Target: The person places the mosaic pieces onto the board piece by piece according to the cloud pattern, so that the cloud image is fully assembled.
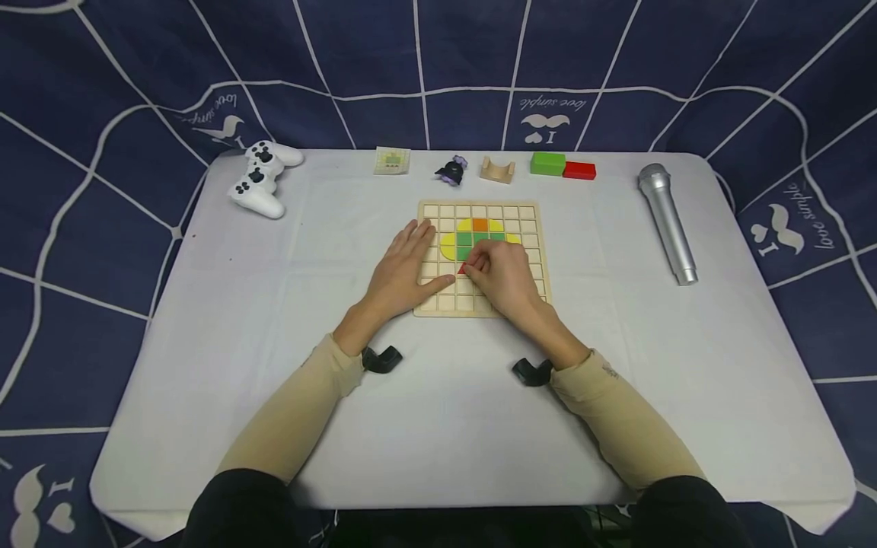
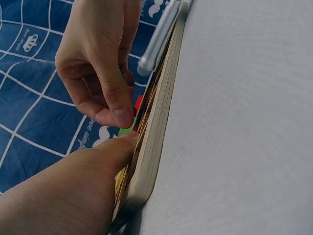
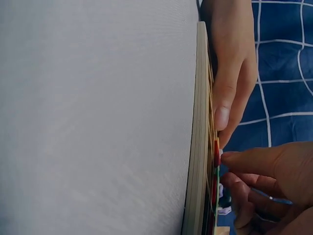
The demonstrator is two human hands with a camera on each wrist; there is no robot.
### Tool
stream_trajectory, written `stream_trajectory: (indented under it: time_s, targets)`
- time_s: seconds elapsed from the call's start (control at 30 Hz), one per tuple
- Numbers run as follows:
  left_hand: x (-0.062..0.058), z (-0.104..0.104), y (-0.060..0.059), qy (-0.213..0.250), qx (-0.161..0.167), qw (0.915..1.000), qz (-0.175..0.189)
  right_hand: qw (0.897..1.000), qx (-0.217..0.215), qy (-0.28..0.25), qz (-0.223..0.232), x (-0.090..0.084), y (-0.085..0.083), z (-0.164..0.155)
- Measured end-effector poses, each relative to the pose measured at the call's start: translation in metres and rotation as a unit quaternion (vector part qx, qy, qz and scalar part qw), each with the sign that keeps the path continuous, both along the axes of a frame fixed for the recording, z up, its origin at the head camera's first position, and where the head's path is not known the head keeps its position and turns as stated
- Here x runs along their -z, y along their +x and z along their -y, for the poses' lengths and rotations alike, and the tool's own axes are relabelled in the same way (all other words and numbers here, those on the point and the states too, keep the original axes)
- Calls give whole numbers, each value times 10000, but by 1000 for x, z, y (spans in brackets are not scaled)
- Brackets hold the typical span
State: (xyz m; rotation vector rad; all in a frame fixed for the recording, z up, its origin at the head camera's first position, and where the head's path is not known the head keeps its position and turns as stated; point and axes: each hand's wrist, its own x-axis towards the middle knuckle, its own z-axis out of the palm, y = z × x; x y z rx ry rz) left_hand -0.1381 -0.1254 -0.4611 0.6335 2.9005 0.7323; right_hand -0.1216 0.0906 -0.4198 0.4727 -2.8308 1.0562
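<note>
A square wooden grid board (image 1: 445, 304) lies on the white table. Yellow pieces (image 1: 448, 246), green pieces (image 1: 464, 239) and an orange piece (image 1: 479, 224) fill cells in its upper part. My left hand (image 1: 400, 274) rests with spread, straight fingers on the board's left side, its thumb pointing towards the middle. With curled fingers, my right hand (image 1: 505, 278) pinches a small red triangular piece (image 1: 461, 269) at the board, just below the green pieces. In the right wrist view, the thumb touches that red piece (image 3: 217, 154). The right hand covers part of the pattern.
Along the back edge are a white game controller (image 1: 263, 179), a patterned card (image 1: 392, 160), a small dark figure (image 1: 452, 170), a curved wooden block (image 1: 497, 170), a green block (image 1: 548, 163) and a red block (image 1: 579, 170). A silver microphone (image 1: 668, 221) lies at right.
</note>
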Motion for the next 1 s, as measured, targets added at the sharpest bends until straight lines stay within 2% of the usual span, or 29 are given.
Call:
stream_trajectory:
  time_s: [0.2, 0.3, 0.4, 0.6, 0.83, 1.0]
  targets:
    - [0, 1, 0, -51, 6, 10000, -25, 9961, -655, 508, -288, 1, 1, -2]
    - [0, 1, 0, -65, 5, 10000, -35, 9931, -889, 710, -291, 0, 5, -6]
    - [0, 1, 0, -57, 18, 10000, -32, 9925, -939, 729, -271, 0, 9, -11]
    - [0, 0, 0, -69, 21, 10000, -32, 9933, -777, 717, -461, 0, 15, -26]
    - [1, -1, 0, -58, 71, 10000, -37, 9900, -1014, 791, -587, 1, 23, -38]
    - [0, -1, 0, -89, 60, 9999, -23, 9861, -1233, 908, -648, 4, 20, -34]
